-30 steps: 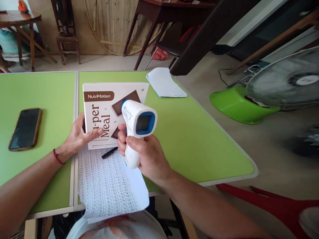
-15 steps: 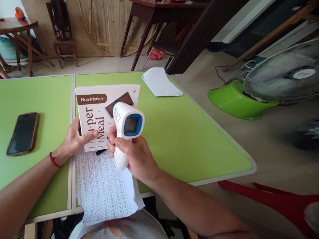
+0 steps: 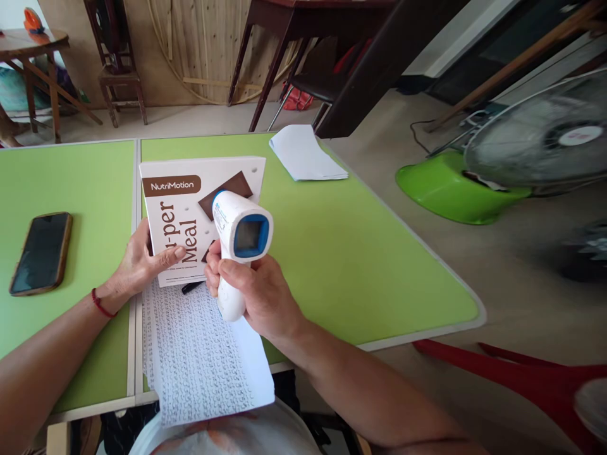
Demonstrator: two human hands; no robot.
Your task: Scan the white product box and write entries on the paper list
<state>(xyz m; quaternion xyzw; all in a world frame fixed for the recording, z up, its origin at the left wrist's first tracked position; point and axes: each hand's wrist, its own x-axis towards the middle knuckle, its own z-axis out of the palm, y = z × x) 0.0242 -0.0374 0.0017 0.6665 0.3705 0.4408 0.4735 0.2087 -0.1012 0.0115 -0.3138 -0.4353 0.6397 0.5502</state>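
My left hand (image 3: 149, 256) grips the lower left edge of a white and brown NutriMotion box (image 3: 177, 170), thumb across its front. The box is tilted up, its printed face toward me. My right hand (image 3: 253, 284) is wrapped round the handle of a white infrared thermometer (image 3: 230, 218) with a blue-framed screen. The thermometer stands in front of the box and hides part of it; whether they touch, I cannot tell. Beneath both lie sheets of paper (image 3: 203, 360) covered in rows of handwriting, overhanging the table's near edge. A black pen (image 3: 192, 287) shows partly by the box's lower edge.
The green table (image 3: 360, 253) has a seam left of the box. A phone (image 3: 41, 253) lies on the left, and folded white paper (image 3: 307, 153) at the far edge. Off to the right are a fan (image 3: 531, 139), a green stool (image 3: 446, 189) and a red chair (image 3: 531, 379).
Both hands keep their holds, and the box and thermometer barely shift. The near edge of the written sheets lies flatter. The whole view has moved slightly.
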